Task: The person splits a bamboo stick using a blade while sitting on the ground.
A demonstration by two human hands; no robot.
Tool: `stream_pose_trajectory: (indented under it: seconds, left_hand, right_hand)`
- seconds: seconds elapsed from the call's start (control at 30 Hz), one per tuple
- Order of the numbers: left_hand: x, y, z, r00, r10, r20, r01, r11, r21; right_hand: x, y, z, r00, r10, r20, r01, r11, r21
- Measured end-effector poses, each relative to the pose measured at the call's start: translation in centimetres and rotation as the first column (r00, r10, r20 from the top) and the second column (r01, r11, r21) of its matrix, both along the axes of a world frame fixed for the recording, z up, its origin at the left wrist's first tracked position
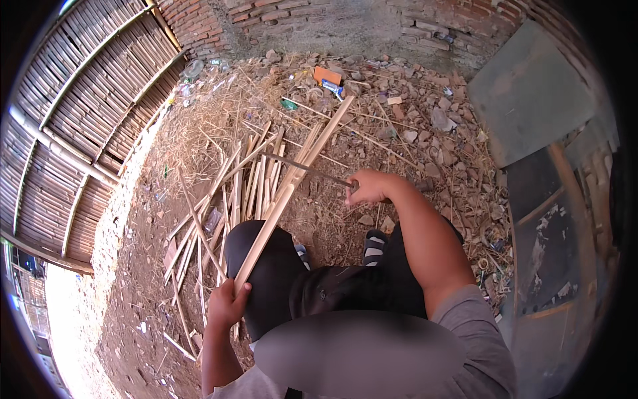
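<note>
My left hand (pixel 229 304) is closed around the near end of a split bamboo piece (pixel 266 234), beside my left knee. The piece slants up and away to the right, its pale hollow inside facing up and a node part way along. My right hand (pixel 369 187) grips a long, thin, dark blade (pixel 307 169); whether it is a knife or a saw I cannot tell. The blade lies across the bamboo beyond the node, its tip pointing left. Its handle is mostly hidden in my fingers. Under and beside the bamboo lies a loose pile of thin bamboo strips (pixel 251 183).
Broken brick and rubble (pixel 432 136) cover the ground ahead and to the right. A brick wall (pixel 319 30) closes the far side. A bamboo-slat panel (pixel 80 86) stands at left. Grey sheets (pixel 531 93) and a dark framed panel (pixel 548 233) lean at right.
</note>
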State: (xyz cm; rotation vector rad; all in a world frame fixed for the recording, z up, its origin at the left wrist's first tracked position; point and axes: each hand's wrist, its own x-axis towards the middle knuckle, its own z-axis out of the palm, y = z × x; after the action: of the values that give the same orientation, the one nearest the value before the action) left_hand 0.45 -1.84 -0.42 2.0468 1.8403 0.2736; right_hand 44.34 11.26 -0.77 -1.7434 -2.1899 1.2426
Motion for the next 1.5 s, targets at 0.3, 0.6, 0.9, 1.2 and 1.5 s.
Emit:
stream_pose_trajectory:
  seconds: [0.3, 0.6, 0.9, 1.2, 1.5]
  left_hand:
    - [0.5, 0.2, 0.5, 0.999, -0.008, -0.034, 0.008, 1.000, 0.006]
    - [0.4, -0.1, 0.4, 0.999, 0.009, -0.034, -0.008, 0.999, 0.048]
    - [0.1, 0.1, 0.0, 0.999, 0.010, -0.054, -0.009, 1.000, 0.028]
    - [0.0, -0.1, 0.2, 0.998, 0.010, -0.064, -0.008, 1.000, 0.025]
    - [-0.2, 0.2, -0.1, 0.999, -0.022, -0.024, 0.023, 0.999, 0.027]
  right_hand:
    - [-1.7, -1.3, -0.5, 0.994, -0.080, 0.076, 0.071, 0.990, 0.118]
    - [-0.2, -0.2, -1.0, 0.999, -0.001, 0.048, -0.007, 0.985, 0.173]
    - [-1.6, -1.6, 1.3, 0.992, -0.087, 0.087, 0.081, 0.994, 0.075]
    - [-1.7, -1.0, 0.2, 0.993, 0.057, 0.102, -0.067, 0.992, 0.104]
    - [0.8, -0.2, -1.0, 0.967, -0.247, 0.063, 0.239, 0.965, 0.109]
